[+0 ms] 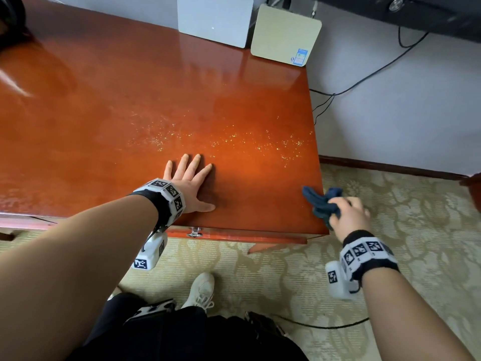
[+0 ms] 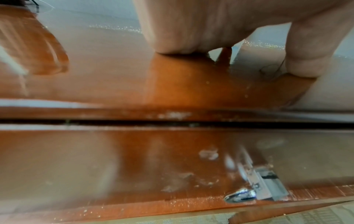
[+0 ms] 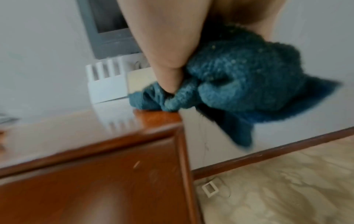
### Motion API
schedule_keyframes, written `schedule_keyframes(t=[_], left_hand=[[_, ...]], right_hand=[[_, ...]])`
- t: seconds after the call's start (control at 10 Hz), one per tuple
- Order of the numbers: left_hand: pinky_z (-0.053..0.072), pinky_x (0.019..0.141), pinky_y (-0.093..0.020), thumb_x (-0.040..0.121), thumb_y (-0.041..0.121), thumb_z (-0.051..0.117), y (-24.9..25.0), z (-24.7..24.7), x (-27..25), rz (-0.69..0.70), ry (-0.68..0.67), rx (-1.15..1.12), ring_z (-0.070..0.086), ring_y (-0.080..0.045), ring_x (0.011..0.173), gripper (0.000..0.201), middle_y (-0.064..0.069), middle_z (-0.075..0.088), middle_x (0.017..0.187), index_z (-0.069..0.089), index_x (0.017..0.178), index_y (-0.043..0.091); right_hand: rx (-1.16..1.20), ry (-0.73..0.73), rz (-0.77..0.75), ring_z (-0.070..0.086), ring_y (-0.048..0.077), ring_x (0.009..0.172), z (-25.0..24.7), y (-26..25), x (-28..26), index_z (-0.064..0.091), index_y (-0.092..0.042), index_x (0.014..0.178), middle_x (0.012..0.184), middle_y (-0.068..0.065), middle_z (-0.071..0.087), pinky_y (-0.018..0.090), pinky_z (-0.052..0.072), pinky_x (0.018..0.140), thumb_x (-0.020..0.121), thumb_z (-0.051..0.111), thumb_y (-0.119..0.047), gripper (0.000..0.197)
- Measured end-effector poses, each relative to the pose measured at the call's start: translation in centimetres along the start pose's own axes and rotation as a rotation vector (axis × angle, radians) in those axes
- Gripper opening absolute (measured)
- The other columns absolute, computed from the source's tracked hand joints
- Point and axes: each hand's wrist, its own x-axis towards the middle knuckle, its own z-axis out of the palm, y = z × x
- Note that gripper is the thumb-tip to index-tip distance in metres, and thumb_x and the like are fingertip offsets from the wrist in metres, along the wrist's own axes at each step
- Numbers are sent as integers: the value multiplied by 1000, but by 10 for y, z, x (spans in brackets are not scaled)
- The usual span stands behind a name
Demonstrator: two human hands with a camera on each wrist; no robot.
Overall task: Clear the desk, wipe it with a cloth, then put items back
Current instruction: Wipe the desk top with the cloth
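Note:
The glossy red-brown desk (image 1: pixel 109 105) fills the head view, with pale crumbs (image 1: pixel 247 142) scattered across its right half. My left hand (image 1: pixel 191 182) lies flat on the desktop near the front edge, fingers spread; in the left wrist view its palm (image 2: pixel 191 27) presses on the wood (image 2: pixel 95 84). My right hand (image 1: pixel 347 213) grips a bunched dark blue cloth (image 1: pixel 321 203) just past the desk's front right corner. In the right wrist view the cloth (image 3: pixel 239 81) hangs from my fingers (image 3: pixel 168 68) over the desk corner (image 3: pixel 159 116).
A white box (image 1: pixel 214 19) and a beige box (image 1: pixel 285 35) with a blue sticker stand at the desk's back edge. Black cables (image 1: pixel 364 79) run along the wall on the right. A metal drawer pull (image 1: pixel 194 231) sits under the front edge. Patterned carpet (image 1: pixel 403 217) covers the floor.

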Motion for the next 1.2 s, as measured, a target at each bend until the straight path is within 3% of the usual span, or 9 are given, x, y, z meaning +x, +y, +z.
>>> schedule_keyframes(t=[0.2, 0.3, 0.4, 0.6, 0.7, 0.9, 1.0, 1.1, 1.2], left_hand=[[-12, 115, -49, 79, 69, 50, 0, 0, 1, 10, 1, -18, -26, -22, 142, 101, 2, -29, 154, -16, 147, 34], [-12, 116, -46, 81, 62, 54, -4, -3, 0, 33, 4, -95, -24, -20, 143, 98, 3, -26, 155, -11, 148, 34], [-7, 118, -36, 86, 53, 56, -19, -7, -5, 34, 83, -224, -15, -17, 145, 89, 2, -18, 157, -2, 150, 31], [-5, 119, -40, 92, 54, 41, -91, 19, -30, -378, 233, -262, -13, -25, 146, 78, -2, -12, 158, -1, 151, 25], [-5, 119, -39, 96, 51, 30, -108, 29, -38, -405, 218, -280, -13, -24, 146, 69, -1, -13, 158, -3, 151, 25], [-4, 118, -38, 98, 43, 31, -111, 34, -34, -398, 243, -271, -10, -24, 146, 64, -1, -12, 159, -1, 151, 27], [-4, 118, -35, 99, 38, 33, -116, 34, -36, -381, 240, -299, -10, -21, 146, 62, 2, -11, 159, 0, 150, 30], [-3, 118, -33, 99, 39, 34, -118, 33, -39, -371, 242, -297, -10, -18, 147, 62, 4, -11, 159, 0, 150, 33], [-4, 118, -33, 98, 45, 34, -121, 32, -41, -346, 212, -273, -12, -18, 146, 65, 4, -14, 158, -4, 150, 33]], right_hand=[[96, 243, -65, 35, 36, 122, -27, -29, 3, 53, -23, 126, 139, 6, 38, 42, 38, 97, 87, 52, -15, 40], [113, 139, -284, 41, 32, 122, -13, -77, -14, 40, -29, 137, 143, 2, 32, 37, 41, 93, 87, 55, -23, 53], [37, -91, -425, 30, 26, 135, 23, -116, -26, 19, -32, 146, 151, 0, 18, 40, 33, 104, 89, 52, -41, 66], [-110, -203, -335, -8, 28, 146, 37, -160, -9, 10, -35, 148, 159, 2, -1, 53, -7, 115, 93, 31, -57, 63], [-121, -252, -411, -13, 32, 145, 36, -198, 1, 8, -32, 149, 159, 3, -5, 54, -5, 116, 90, 34, -61, 71], [-161, -307, -943, -7, 25, 146, 56, -258, -29, 20, -27, 148, 159, 0, 4, 45, -3, 119, 95, 45, -38, 60], [-188, -394, -1124, -2, 20, 147, 52, -245, -27, 28, -28, 146, 158, -2, 9, 40, 3, 119, 93, 49, -24, 57], [-254, -446, -1128, 1, 15, 147, 36, -212, -6, 32, -30, 143, 157, -6, 13, 34, 12, 117, 91, 50, -16, 57], [-259, -404, -913, 6, 16, 146, 16, -187, 16, 31, -31, 143, 157, -7, 12, 34, 18, 116, 92, 48, -14, 56]])
